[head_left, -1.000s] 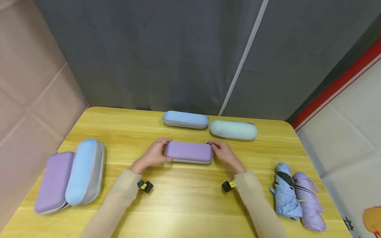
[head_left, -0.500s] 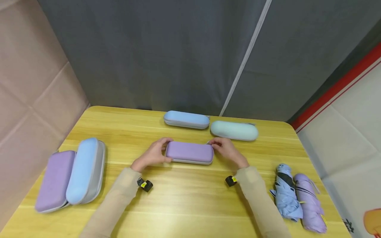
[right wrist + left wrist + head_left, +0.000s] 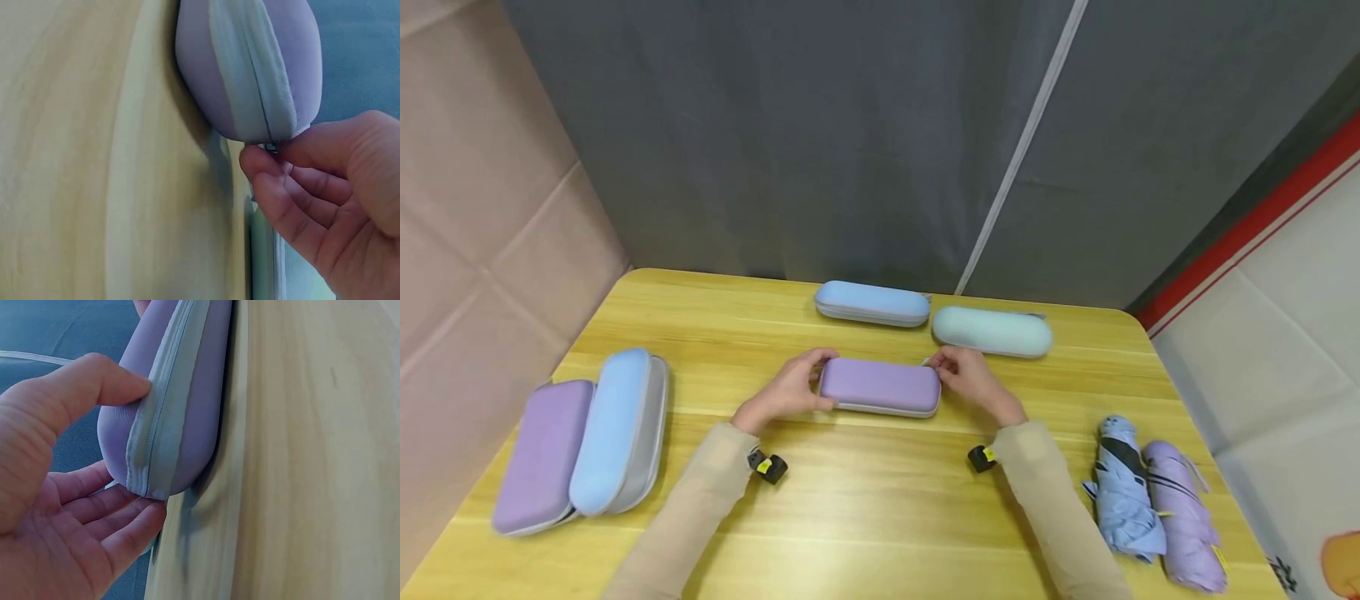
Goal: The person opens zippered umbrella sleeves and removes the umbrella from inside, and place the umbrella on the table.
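Observation:
A purple zippered case (image 3: 880,386) lies lengthwise on the table in front of me, its lid down. Its pale grey zipper band (image 3: 164,419) runs around the side and looks closed in both wrist views. My left hand (image 3: 786,387) holds the left end, thumb on the front side and fingers curled behind the end. At the right end, toward the back corner, my right hand (image 3: 972,383) pinches the zipper pull between thumb and forefinger. The small metal slider (image 3: 270,147) peeks out there; the rest of the pull is hidden by the fingers.
Behind the case lie a blue case (image 3: 872,302) and a mint case (image 3: 992,331). On the left, a larger purple case (image 3: 544,458) sits beside a larger blue case (image 3: 613,433). Folded blue (image 3: 1126,492) and purple (image 3: 1183,517) umbrellas lie at the right. A grey curtain (image 3: 790,150) hangs behind the table.
My right hand has shifted slightly right and back, its fingers drawn closer at the case's back right corner. The left hand and the case stay in place; the view has drifted slightly.

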The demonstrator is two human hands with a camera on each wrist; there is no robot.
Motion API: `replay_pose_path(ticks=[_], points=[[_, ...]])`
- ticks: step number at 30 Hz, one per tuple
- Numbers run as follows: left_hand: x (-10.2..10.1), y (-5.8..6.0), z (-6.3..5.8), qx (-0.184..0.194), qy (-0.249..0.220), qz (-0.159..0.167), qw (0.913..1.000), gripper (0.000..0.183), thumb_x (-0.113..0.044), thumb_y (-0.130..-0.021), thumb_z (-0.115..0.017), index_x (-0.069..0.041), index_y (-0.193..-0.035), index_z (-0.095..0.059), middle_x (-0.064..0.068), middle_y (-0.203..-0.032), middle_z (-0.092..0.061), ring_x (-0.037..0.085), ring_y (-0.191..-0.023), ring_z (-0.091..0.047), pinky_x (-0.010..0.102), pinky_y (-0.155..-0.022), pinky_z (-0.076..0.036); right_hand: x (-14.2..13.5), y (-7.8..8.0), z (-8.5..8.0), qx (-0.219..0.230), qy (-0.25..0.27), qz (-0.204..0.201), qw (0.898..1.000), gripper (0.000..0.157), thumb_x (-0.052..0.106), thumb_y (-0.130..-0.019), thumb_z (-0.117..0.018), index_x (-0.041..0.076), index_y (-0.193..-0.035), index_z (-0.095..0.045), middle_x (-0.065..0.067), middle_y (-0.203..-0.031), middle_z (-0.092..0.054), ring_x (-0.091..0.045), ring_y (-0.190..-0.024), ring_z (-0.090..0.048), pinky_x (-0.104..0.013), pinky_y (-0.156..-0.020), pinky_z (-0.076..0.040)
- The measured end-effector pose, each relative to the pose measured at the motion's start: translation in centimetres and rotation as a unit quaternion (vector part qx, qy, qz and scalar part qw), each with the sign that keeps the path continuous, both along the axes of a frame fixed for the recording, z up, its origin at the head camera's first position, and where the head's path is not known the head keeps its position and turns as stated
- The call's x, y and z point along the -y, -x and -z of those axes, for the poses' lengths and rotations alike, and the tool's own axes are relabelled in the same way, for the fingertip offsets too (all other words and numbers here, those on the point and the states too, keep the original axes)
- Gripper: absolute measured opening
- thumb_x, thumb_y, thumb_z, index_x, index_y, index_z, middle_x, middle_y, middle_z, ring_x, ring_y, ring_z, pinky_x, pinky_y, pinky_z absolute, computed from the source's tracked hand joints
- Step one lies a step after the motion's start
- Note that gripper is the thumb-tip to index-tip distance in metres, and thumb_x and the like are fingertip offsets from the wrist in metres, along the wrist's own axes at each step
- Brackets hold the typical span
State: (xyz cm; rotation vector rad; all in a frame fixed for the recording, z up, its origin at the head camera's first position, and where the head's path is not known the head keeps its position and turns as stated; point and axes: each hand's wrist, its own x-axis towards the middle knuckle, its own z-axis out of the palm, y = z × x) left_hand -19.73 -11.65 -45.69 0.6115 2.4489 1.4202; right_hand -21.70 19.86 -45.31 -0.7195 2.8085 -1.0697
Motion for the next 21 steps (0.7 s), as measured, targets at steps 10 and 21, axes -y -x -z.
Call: replay_pose_path(ticks=[10, 21], points=[[-0.1, 0.0, 0.3, -0.022, 0.0, -0.019, 0.9996, 0.07, 0.001, -0.065, -0.079, 0.005, -0.126, -0.046, 0.022, -0.126, -0.052, 0.037, -0.118, -0.05, 0.043, -0.097, -0.042, 0.2, -0.7, -0.2, -0.037, -0.029, 0.055, 0.997, 0.004, -0.001, -0.085, -0.063, -0.001, -0.085, -0.067, -0.006, -0.076, -0.065, -0.015, -0.067, -0.056, -0.028, -0.063, -0.049], [-0.1, -0.7, 0.9, -0.108, 0.036, -0.044, 0.9926, 0.067, -0.01, -0.058, -0.083, 0.004, -0.116, -0.054, 0.015, -0.111, -0.06, 0.03, -0.103, -0.056, 0.044, -0.092, -0.046, 0.3, -2.6, 0.2, -0.047, -0.031, 0.088, 0.995, 0.008, -0.005, -0.082, -0.06, 0.002, -0.079, -0.062, -0.001, -0.066, -0.057, -0.012, -0.06, -0.05, -0.025, -0.056, -0.044]])
